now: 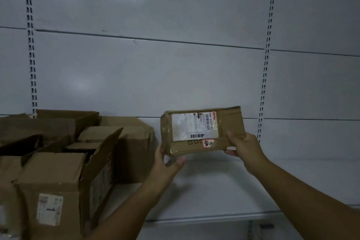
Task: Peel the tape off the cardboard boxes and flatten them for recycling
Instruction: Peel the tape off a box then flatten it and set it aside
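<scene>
A small taped cardboard box (228,122) with a white shipping label and a pink sticker is held up in the air above the white shelf (224,191). My right hand (245,147) grips its right end, thumb on the front face. My left hand (165,163) holds the lower left corner, fingers behind the box and thumb under its bottom edge. Clear tape wraps the box's left end.
Several brown cardboard boxes (58,171) crowd the left of the shelf, some with flaps open. The nearest one bears a white label (49,209). A grey back panel with slotted uprights (266,64) rises behind. The shelf's front edge (214,217) runs below my arms.
</scene>
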A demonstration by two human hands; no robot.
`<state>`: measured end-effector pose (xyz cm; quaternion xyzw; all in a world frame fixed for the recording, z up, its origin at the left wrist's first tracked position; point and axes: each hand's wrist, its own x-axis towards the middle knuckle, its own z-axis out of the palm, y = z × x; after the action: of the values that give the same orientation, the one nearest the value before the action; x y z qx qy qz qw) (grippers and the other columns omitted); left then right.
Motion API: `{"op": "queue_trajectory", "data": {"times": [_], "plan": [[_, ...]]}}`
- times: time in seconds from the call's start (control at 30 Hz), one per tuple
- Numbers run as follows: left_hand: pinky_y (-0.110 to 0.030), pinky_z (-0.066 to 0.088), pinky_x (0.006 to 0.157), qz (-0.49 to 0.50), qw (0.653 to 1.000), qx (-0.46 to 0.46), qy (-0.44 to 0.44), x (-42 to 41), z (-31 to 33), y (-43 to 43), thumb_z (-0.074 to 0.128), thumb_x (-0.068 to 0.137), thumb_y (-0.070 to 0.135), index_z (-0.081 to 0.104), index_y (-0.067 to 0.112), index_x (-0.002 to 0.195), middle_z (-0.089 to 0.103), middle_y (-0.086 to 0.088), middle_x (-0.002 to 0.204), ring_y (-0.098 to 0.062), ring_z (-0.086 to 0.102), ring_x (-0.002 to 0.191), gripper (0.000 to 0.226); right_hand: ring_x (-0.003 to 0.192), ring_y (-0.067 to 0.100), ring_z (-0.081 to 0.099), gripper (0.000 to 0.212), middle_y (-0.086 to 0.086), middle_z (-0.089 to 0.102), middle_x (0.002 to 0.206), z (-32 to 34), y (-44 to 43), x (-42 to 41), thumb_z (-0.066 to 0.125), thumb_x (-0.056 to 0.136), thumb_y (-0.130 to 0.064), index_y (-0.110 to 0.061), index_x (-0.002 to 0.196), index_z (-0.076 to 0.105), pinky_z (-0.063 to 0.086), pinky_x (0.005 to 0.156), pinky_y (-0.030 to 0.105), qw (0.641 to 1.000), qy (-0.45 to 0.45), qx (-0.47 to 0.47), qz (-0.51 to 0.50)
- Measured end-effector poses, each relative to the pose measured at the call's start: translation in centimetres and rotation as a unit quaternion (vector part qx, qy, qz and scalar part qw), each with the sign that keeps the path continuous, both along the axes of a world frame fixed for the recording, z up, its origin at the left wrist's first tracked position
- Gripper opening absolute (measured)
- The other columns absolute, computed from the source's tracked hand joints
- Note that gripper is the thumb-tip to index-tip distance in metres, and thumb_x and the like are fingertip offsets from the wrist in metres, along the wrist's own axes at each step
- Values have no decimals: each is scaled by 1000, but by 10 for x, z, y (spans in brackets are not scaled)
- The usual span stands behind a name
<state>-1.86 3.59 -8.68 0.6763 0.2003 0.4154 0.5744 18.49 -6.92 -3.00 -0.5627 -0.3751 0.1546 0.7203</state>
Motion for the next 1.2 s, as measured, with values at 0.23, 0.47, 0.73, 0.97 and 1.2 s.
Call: {"op": "queue_trajectory", "data": {"times": [0.23, 0.47, 0.73, 0.97, 1.2], "plan": [[-36, 54, 87, 57, 983, -41, -172, 33, 10, -1, 61, 89, 15, 48, 28, 126, 61, -1, 122, -11, 60, 102, 42, 90, 23, 70, 22, 10, 73, 99, -41, -36, 18, 66, 86, -13, -8, 108, 66, 56, 75, 37, 967, -16, -201, 156], [-21, 54, 83, -27, 985, 161, -55, 41, 38, 11, 65, 83, -1, 55, 31, 118, 54, 13, 126, -7, 56, 113, 48, 80, 12, 63, 27, 4, 64, 104, -34, -48, 111, 58, 92, -14, -12, 119, 61, 51, 64, 14, 904, -269, -327, -54], [-24, 48, 92, 30, 941, 314, 125, 96, 60, 2, 66, 86, 17, 44, 35, 131, 52, 13, 128, -7, 52, 113, 53, 139, -7, 13, 62, -27, 11, 152, 8, -23, 98, 61, 83, -50, -57, 130, 20, 18, 107, 16, 893, -447, -39, 23], [-27, 52, 93, 9, 928, 299, 221, 130, 40, -9, 70, 83, 19, 36, 57, 114, 40, 36, 115, -6, 46, 121, 60, 131, 2, 33, 62, -21, 33, 140, -24, -1, 140, 71, 72, -40, -50, 121, 36, 33, 107, 29, 890, -453, -10, 55], [-26, 34, 107, 40, 905, 345, 246, 145, 41, -11, 77, 75, 28, 37, 52, 120, 12, 53, 116, 11, 14, 133, 65, 134, 11, 36, 55, -12, 39, 139, -56, 25, 140, 63, 71, -36, -33, 120, 38, 39, 106, 36, 918, -374, 130, 41]]}}
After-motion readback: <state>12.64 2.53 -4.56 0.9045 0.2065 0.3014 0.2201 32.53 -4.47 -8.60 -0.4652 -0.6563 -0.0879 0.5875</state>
